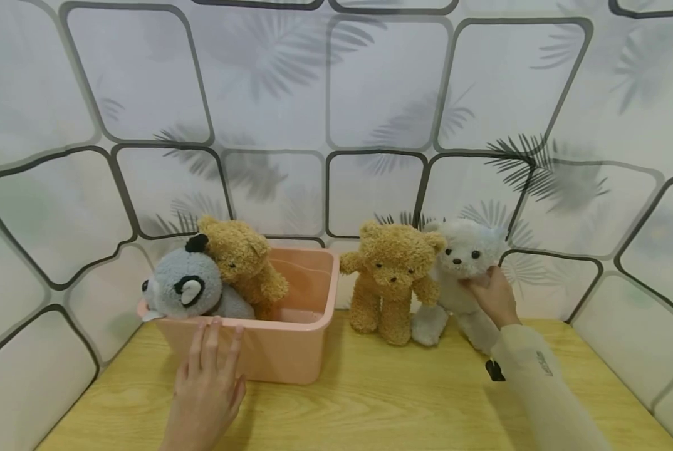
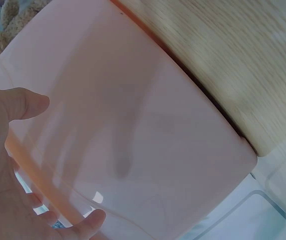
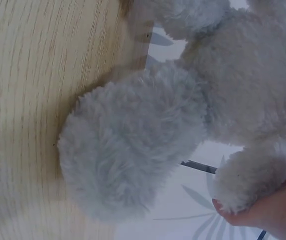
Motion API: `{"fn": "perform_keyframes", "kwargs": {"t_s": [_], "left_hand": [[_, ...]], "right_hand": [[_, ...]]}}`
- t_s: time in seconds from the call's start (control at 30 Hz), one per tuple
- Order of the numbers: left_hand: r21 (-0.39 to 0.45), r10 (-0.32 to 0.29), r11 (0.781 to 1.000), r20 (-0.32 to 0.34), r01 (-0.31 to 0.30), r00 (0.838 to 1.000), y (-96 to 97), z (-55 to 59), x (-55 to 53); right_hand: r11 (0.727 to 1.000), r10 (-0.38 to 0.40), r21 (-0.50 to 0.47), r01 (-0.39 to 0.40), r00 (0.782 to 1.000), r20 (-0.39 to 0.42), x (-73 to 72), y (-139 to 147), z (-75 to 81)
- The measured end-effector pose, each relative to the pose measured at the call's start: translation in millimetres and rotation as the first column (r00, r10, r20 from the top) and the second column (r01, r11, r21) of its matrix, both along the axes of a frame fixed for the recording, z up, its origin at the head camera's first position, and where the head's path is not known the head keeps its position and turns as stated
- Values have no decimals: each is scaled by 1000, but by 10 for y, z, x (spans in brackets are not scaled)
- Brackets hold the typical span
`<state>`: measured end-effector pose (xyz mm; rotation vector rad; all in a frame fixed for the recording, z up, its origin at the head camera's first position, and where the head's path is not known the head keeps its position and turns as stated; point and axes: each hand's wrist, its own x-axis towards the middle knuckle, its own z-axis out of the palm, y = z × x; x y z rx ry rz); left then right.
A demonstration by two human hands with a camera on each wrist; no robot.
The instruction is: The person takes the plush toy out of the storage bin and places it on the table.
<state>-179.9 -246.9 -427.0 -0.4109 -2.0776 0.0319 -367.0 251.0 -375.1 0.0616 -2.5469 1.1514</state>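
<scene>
My left hand (image 1: pixel 205 379) rests against the near rim of a pink plastic bin (image 1: pixel 280 351), fingers stretched up to the rim. In the left wrist view the thumb (image 2: pixel 30 103) sticks out along the bin's outer wall. Inside the bin are a brown teddy bear (image 1: pixel 237 254) and a grey plush animal (image 1: pixel 178 275) with black patches, its head hanging over the left rim. At the right, my right hand (image 1: pixel 493 297) grips a fluffy white teddy bear (image 1: pixel 460 250) by its arm (image 3: pixel 250 177). Another brown teddy bear (image 1: pixel 393 269) stands beside the white one.
All this sits on a light wood-grain table (image 1: pixel 370 401). Patterned panels (image 1: pixel 381 81) with leaf prints enclose the back and sides. A small black object (image 1: pixel 494 371) shows by the right sleeve.
</scene>
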Motion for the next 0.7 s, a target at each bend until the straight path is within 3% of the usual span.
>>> {"fn": "perform_keyframes", "kwargs": {"t_s": [0.2, 0.47, 0.57, 0.7], "left_hand": [[0, 8, 1000, 10, -8, 1000, 22, 27, 22], [-7, 5, 1000, -2, -5, 1000, 30, 30, 22], [-8, 4, 1000, -1, -4, 1000, 28, 27, 23], [-7, 4, 1000, 3, -4, 1000, 26, 19, 25]], "right_hand": [[993, 80, -79, -83, 996, -37, 52, 11, 50], [989, 60, -135, -59, 998, 7, 280, 30, 116], [985, 56, -164, -55, 998, -1, 361, 23, 113], [983, 32, -179, -44, 997, -72, 450, -16, 118]]}}
